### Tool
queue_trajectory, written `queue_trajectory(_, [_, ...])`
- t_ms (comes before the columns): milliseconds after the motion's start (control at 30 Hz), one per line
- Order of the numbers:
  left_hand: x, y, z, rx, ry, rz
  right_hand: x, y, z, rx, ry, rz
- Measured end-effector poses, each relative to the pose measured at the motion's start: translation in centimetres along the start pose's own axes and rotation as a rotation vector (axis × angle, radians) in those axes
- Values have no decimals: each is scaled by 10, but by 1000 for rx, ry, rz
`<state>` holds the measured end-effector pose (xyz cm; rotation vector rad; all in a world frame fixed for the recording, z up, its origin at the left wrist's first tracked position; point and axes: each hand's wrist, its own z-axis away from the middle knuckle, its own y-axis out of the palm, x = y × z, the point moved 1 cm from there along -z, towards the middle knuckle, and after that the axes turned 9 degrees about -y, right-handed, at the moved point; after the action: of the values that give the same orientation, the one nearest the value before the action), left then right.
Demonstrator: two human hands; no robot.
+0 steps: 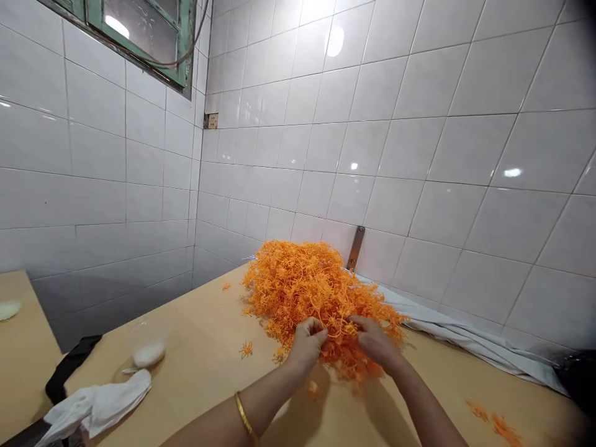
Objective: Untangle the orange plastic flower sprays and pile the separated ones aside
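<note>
A large heap of tangled orange spidery pieces (302, 273), each with thin curling strands, is piled on the tan tabletop (200, 347). At the heap's front edge, my left hand (307, 344) is closed, with thumb and fingers pinching an orange strand. To its right, my right hand (376, 341) reaches into the heap with bent fingers around orange strands; its fingertips are partly hidden there. A gold bangle (244, 415) circles my left wrist. A single orange spidery piece (246, 349) lies left of the heap.
A white cloth (100, 403), a round pale object (149, 354) and a black strap (69, 366) are at left. Behind the heap, pale fabric (451, 335) runs along the tiled wall (419, 149). More orange bits (493, 422) lie at right, near a black bag-like object (577, 379).
</note>
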<state>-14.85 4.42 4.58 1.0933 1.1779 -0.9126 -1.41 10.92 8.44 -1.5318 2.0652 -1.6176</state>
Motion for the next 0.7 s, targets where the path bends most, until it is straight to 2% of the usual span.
queue_trajectory(100, [8,10,-8,-58,138,-151,20,-16,-1,-463,125,-2])
queue_trajectory(133, [10,14,-9,-95,204,-237,30,-16,-2,-555,116,6])
queue_trajectory(167, [13,18,-10,-129,275,-343,39,-12,-5,-572,78,15])
queue_trajectory(233, [16,25,-10,-155,406,-551,53,2,-11,-436,51,60])
queue_trajectory(333, [20,28,-6,-66,529,-741,55,23,-21,-269,135,128])
queue_trajectory(400, [21,21,-3,27,679,-883,46,27,-26,-250,169,106])
queue_trajectory(467, [20,7,-1,65,890,-1077,37,19,-29,-299,173,63])
queue_trajectory(500, [18,-3,-2,39,975,-1157,34,12,-29,-341,171,51])
queue_trajectory(567, [12,-22,-9,-89,1044,-1255,30,-5,-28,-411,176,46])
queue_trajectory(633, [1,-37,-21,-247,1026,-1322,31,-20,-25,-426,199,67])
queue_trajectory(700, [-14,-46,-36,-390,964,-1363,37,-29,-19,-388,193,103])
